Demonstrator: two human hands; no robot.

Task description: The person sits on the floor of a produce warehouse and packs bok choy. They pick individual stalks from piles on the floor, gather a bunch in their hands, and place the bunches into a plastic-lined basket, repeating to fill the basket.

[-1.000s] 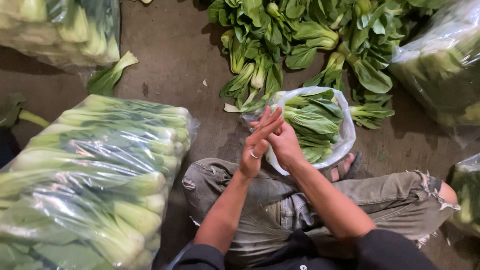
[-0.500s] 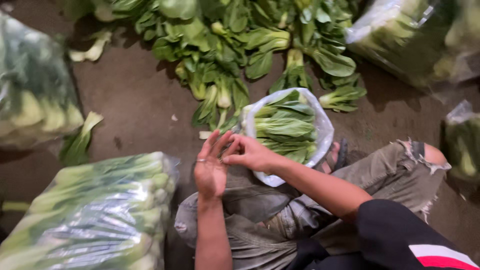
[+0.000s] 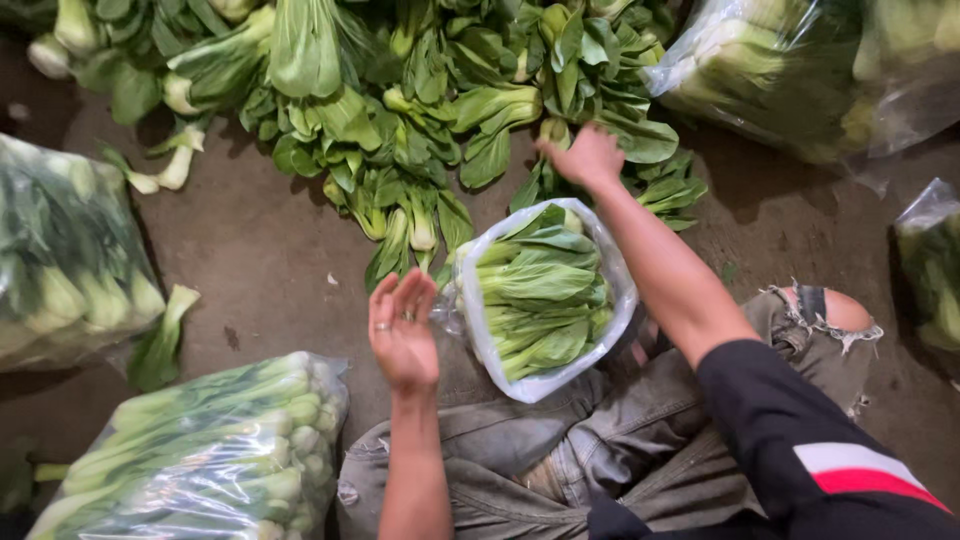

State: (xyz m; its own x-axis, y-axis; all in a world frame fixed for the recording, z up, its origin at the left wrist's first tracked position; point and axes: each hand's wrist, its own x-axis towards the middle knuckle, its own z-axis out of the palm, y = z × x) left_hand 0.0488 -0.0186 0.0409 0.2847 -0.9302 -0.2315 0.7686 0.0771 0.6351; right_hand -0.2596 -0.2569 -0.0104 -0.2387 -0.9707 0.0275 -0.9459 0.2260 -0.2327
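My right hand [image 3: 588, 157] reaches forward into the loose pile of bok choy [image 3: 420, 110] on the floor, its fingers curled over a bunch at the pile's near edge. My left hand [image 3: 402, 335] hovers palm up with fingers apart, holding nothing, just left of an open clear plastic bag [image 3: 478, 330] half filled with bok choy [image 3: 535, 290]. That bag rests against my knees. A ring sits on one left finger.
Filled clear bags of bok choy lie around me: one at near left [image 3: 200, 450], one at far left [image 3: 60, 270], a large one at top right [image 3: 800, 70], another at the right edge [image 3: 930, 260]. A stray bok choy [image 3: 165, 330] lies on the brown floor [image 3: 270, 250].
My hands were together above my knees beside the open bag. They have parted: the right hand has stretched forward into the loose pile, the left has stayed near the bag, palm up.
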